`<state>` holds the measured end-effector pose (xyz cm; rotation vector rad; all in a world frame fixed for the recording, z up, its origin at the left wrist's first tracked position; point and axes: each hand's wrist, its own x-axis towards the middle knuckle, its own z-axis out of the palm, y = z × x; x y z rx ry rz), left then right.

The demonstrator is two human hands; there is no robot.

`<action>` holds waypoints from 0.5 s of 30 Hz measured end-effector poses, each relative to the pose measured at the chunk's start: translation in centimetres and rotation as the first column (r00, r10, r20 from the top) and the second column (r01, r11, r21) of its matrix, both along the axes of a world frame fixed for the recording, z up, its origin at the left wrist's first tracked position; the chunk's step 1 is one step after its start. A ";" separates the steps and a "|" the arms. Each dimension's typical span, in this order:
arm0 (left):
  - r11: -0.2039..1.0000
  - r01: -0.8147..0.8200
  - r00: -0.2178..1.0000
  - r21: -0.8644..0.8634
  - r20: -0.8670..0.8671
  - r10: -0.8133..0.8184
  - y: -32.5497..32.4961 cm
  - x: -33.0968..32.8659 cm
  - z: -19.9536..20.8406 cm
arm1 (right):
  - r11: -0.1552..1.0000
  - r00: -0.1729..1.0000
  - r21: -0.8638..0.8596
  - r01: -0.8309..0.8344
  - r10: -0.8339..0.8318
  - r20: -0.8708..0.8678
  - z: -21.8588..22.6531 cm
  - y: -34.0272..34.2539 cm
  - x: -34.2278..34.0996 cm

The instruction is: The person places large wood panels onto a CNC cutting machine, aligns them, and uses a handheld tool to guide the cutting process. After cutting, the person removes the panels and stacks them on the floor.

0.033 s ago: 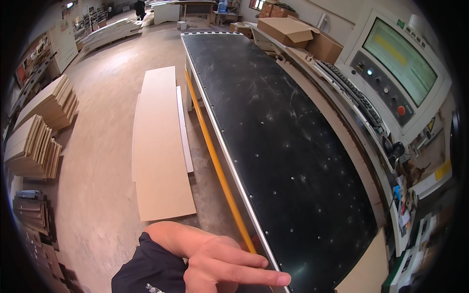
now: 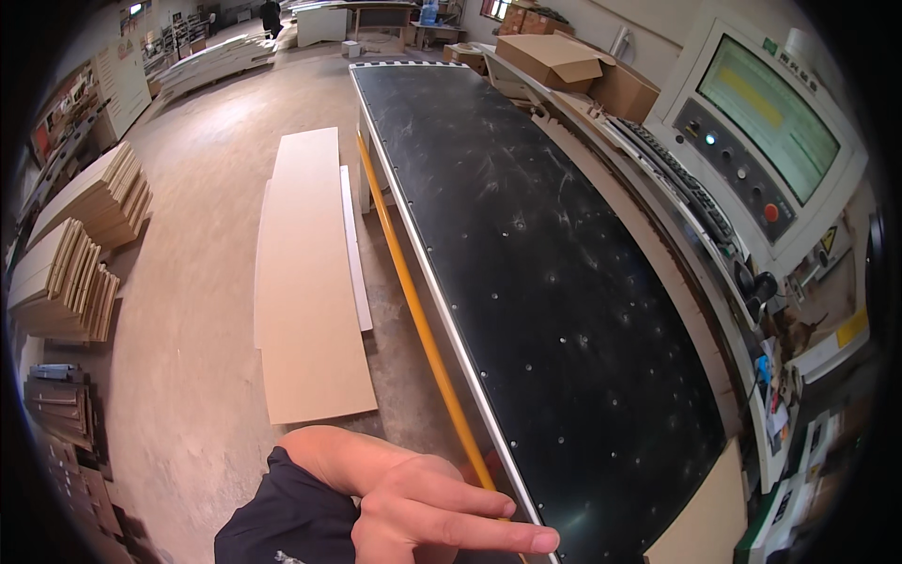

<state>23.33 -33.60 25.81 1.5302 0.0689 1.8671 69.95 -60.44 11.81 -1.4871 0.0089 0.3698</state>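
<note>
My left hand (image 2: 437, 512) is at the lower middle, its bare forearm coming out of a dark sleeve (image 2: 291, 517). Two fingers stretch out to the right, slightly apart, and no object shows in them. Their tips overlap the white edge of a long black table bed (image 2: 507, 235) dotted with small studs; I cannot tell whether they touch it. Just beyond the hand runs a yellow rail (image 2: 423, 329) along the bed's left side. My right hand is outside the picture.
Left of the bed, a long pale board (image 2: 310, 282) lies over other panels. Stacked boards (image 2: 89, 202) stand at far left. On the right are a control console (image 2: 752, 141), a keyboard (image 2: 676, 179) and cardboard boxes (image 2: 554, 61). A pale panel (image 2: 705, 512) lies at the bed's near right corner.
</note>
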 end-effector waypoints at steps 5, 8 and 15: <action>0.960 -0.236 0.972 0.152 0.027 0.235 -2.8 1.5 -1.1 | 0.999 0.999 0.016 -0.033 0.033 0.007 -0.8 -1.6 1.1; 0.922 -0.323 0.946 0.214 0.049 0.321 -4.4 1.5 -4.1 | 0.999 0.999 0.014 -0.048 0.048 0.005 -1.4 -3.3 1.7; 0.356 -0.018 0.989 -0.934 0.035 0.142 -9.6 1.2 -23.3 | 0.997 0.998 0.041 -0.068 0.068 0.002 -2.2 -6.9 2.9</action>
